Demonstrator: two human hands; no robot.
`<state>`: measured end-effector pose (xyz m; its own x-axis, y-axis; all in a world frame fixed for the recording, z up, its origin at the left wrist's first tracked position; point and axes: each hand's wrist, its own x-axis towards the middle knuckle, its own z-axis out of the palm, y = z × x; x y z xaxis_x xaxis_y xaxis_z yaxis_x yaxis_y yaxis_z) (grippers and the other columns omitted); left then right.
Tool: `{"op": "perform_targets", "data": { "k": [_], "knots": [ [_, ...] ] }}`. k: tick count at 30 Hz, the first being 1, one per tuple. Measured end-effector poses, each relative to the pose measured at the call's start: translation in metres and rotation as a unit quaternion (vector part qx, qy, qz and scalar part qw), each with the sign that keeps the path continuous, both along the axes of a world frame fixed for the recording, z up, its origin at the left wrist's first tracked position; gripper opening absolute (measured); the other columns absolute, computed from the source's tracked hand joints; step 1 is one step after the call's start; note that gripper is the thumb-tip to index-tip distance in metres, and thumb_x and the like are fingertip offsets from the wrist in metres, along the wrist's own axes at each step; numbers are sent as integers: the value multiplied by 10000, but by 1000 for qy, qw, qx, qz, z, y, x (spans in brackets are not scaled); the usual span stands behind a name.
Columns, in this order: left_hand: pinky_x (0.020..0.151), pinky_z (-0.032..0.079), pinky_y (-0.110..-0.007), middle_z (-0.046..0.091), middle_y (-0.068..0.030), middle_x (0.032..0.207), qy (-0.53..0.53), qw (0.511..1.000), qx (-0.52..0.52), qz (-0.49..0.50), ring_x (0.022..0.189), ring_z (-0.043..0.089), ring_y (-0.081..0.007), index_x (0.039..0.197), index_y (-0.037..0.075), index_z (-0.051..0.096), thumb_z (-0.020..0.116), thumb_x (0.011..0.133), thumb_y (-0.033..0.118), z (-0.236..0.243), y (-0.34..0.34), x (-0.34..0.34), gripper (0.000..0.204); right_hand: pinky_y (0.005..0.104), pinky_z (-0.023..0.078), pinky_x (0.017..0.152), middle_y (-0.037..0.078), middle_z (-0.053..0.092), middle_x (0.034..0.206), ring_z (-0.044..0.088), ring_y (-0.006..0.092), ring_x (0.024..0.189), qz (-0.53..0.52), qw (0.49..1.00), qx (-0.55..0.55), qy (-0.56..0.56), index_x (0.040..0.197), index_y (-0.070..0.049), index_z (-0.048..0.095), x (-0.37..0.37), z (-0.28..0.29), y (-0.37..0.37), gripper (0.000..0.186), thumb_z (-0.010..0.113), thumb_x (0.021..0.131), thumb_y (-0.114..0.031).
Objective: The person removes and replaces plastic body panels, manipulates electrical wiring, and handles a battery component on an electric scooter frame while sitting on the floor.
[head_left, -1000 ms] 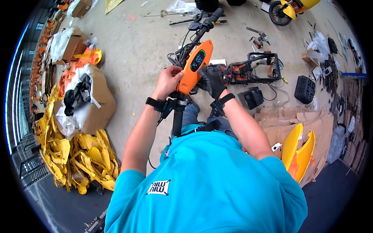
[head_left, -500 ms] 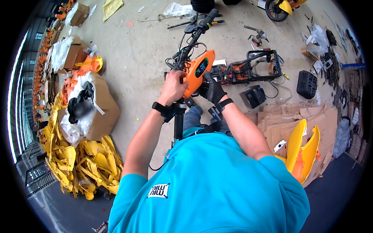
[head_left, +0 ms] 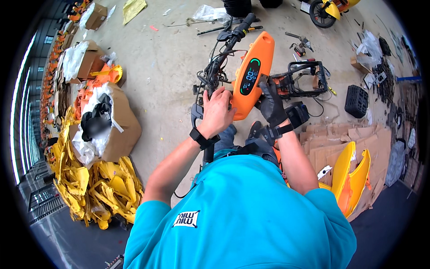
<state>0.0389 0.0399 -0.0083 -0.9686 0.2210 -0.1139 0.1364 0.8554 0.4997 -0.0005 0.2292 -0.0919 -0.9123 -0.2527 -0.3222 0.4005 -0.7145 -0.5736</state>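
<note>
An orange dashboard panel (head_left: 254, 74) with a lit oval display is held up in front of me, tilted with its top to the right. My right hand (head_left: 272, 105), in a black glove, grips its right edge, with part of the fingers hidden behind it. My bare left hand (head_left: 217, 111) is at the panel's lower left edge, fingers bent together; whatever lies between them is hidden. Just beyond that hand, a tangle of black cables (head_left: 212, 74) hangs along the black handlebar (head_left: 235, 38), which stands to the left of the panel.
A black and orange scooter frame (head_left: 307, 92) lies to the right, with a power drill (head_left: 299, 48) beyond it. A black crate (head_left: 356, 99) stands farther right. Yellow panels (head_left: 341, 177) rest on flattened cardboard (head_left: 316, 141). At left are a cardboard box (head_left: 125, 119) and piled yellow parts (head_left: 114, 181).
The orange panel has moved right, away from the handlebar, and its display faces me more fully. Both my hands have shifted right with it.
</note>
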Motion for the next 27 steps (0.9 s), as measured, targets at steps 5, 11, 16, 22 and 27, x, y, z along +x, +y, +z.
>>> {"op": "perform_targets", "data": {
  "k": [5, 11, 16, 22, 27],
  "knots": [
    [869, 454, -459, 621, -195, 940, -98, 974, 203, 37, 976, 594, -368, 1018, -10, 464, 662, 777, 75, 10, 21, 1, 324, 429, 465, 927, 7, 516, 1219, 509, 177, 1149, 37, 999, -34, 1, 1323, -166, 408, -12, -11, 3, 475, 615, 903, -244],
    [738, 504, -360, 595, -172, 917, -193, 932, 298, 67, 821, 626, -270, 1024, -21, 426, 629, 815, 42, -42, 45, -4, 298, 361, 467, 932, 30, 593, 1165, 567, 194, 1076, 25, 991, -104, -75, 1243, -116, 524, 11, -50, 9, 350, 572, 931, -267],
    [789, 540, -353, 602, -144, 986, -367, 764, 477, 232, 882, 641, -232, 1081, 13, 401, 562, 889, -1, -85, 70, -8, 252, 392, 456, 954, 87, 563, 1246, 565, 227, 1097, 67, 978, -135, -146, 1323, -83, 452, 47, -102, 44, 439, 446, 978, -355],
    [829, 541, -392, 580, -120, 995, -388, 698, 489, 352, 928, 628, -249, 1108, 35, 375, 557, 883, 3, -165, 90, 14, 291, 355, 516, 808, 38, 623, 1079, 613, 190, 931, 99, 961, -19, -258, 1238, -131, 519, 88, -113, 59, 418, 508, 934, -417],
    [682, 542, -337, 568, -90, 939, -348, 747, 421, 380, 810, 613, -193, 1055, 24, 408, 597, 833, 0, -214, 77, 27, 293, 378, 485, 807, 68, 545, 1126, 557, 208, 943, 103, 949, 56, -291, 1196, -140, 521, 118, -170, 61, 459, 583, 868, -454]
  ]
}}
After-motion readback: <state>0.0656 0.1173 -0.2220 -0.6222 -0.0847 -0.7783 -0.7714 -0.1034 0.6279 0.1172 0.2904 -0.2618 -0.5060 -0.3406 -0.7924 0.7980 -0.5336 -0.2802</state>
